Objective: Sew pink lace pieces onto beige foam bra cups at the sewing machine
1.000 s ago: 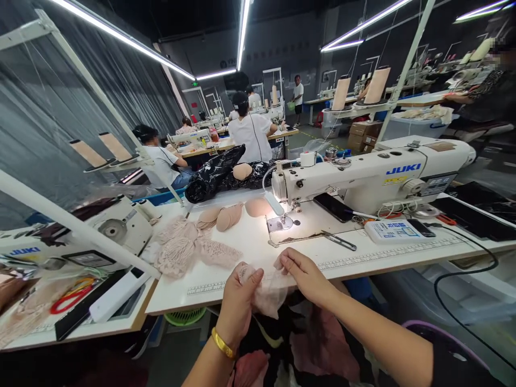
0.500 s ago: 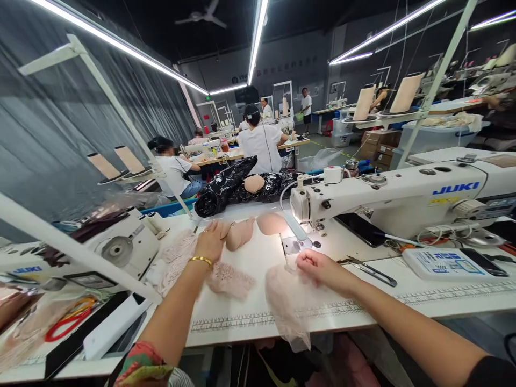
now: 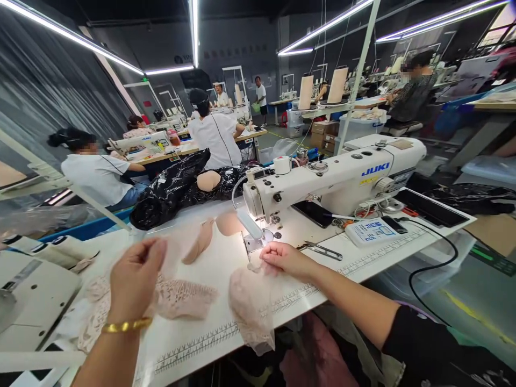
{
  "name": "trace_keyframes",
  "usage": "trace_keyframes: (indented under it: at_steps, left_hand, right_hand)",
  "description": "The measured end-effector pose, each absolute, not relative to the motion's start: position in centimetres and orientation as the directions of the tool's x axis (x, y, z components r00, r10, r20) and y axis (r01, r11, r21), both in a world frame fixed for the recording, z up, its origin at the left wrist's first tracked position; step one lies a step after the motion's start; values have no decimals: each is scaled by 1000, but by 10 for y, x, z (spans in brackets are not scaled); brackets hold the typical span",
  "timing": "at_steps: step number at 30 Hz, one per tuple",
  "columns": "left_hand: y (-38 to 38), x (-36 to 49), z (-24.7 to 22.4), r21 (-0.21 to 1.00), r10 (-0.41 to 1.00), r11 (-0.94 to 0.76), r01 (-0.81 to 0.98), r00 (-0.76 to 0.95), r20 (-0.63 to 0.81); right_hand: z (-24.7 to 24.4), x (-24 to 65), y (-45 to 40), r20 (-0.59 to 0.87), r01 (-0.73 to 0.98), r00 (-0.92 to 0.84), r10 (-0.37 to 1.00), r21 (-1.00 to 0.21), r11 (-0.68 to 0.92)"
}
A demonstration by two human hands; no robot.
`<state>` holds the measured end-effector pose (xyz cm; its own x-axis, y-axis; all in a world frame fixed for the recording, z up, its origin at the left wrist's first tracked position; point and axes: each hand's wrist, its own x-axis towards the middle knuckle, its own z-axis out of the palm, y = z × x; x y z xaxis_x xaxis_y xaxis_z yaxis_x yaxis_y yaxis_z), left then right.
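Note:
My right hand (image 3: 284, 260) pinches the edge of a sheer beige fabric piece (image 3: 250, 309), just in front of the needle area of a white sewing machine (image 3: 322, 177). The fabric hangs over the table's front edge. My left hand (image 3: 137, 274), with a gold bangle at the wrist, is raised above beige lace fabric (image 3: 183, 298). Its thumb and fingers are closed together; a faint sheer blur shows beside them, too unclear to name. Between the hands and the black bag lie a folded beige foam cup (image 3: 198, 242) and another beige cup (image 3: 229, 222).
A black plastic bag (image 3: 169, 188) with a beige cup (image 3: 208, 181) on it lies behind the table. Thread snips (image 3: 322, 250), a phone (image 3: 312, 213) and a white box (image 3: 371, 232) are on the right. A ruler strip (image 3: 197, 344) runs along the front edge. Co-workers sit beyond.
My left hand has lifted off the beige cup and come back toward me. My right hand keeps its pinch on the sheer fabric near the needle. The view has turned right.

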<state>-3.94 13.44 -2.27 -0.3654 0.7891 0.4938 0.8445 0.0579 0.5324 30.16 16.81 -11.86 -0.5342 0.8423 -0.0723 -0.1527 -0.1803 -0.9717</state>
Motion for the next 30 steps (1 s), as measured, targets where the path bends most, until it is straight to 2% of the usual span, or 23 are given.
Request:
trace_keyframes:
  at_steps: [2,3,5,7,11,13,15,18,20,22,23,25,26,28,30]
  left_hand:
    - [111,-4,-22,703,954,15,711,-221,202]
    - [102,13,-23,740,983,12,673,-143,114]
    - [90,42,-28,776,999,-8,631,-30,35]
    - [87,60,-34,753,1000,-30,658,21,21]
    - [92,73,-39,644,990,-125,754,139,30]
    - [98,75,-38,656,960,-256,710,266,87]
    - [106,76,-36,718,901,-352,601,426,85]
    - [117,76,-35,809,792,-314,498,607,-66]
    - [122,72,-33,793,821,-301,529,567,-66]
    - [123,65,-31,678,889,-383,627,450,86]
    - [123,60,-29,574,885,-456,680,414,212]
    - [120,51,-26,283,773,-593,753,434,463]
    - [118,47,-26,130,695,-628,767,478,537]
    - [112,44,-28,-96,614,-636,766,577,538]
    - [106,47,-35,-157,664,-645,748,650,370]
  right_hand:
    - [-118,303,167,-61,-178,-544,837,-966,-186]
    - [-117,303,166,-55,-189,-551,833,-964,-189]
    - [-116,304,164,-40,-209,-563,825,-959,-190]
    - [-114,304,160,-14,-210,-551,835,-965,-155]
    - [-105,304,146,94,-115,-478,873,-992,44]
    - [-96,305,137,160,-66,-526,835,-987,148]
    - [-85,308,131,253,-45,-588,768,-959,281]
    - [-69,313,127,446,-11,-571,689,-844,537]
    - [-61,314,128,602,84,-483,636,-691,718]
    - [-57,311,130,751,217,-391,533,-487,846]
    - [-57,308,132,803,275,-363,472,-391,878]
    - [-63,301,138,845,346,-372,383,-257,902]
    - [-67,299,142,827,372,-424,370,-214,903]
    - [-80,297,152,720,403,-581,380,-152,903]
    - [-96,298,165,570,391,-734,370,-90,916]
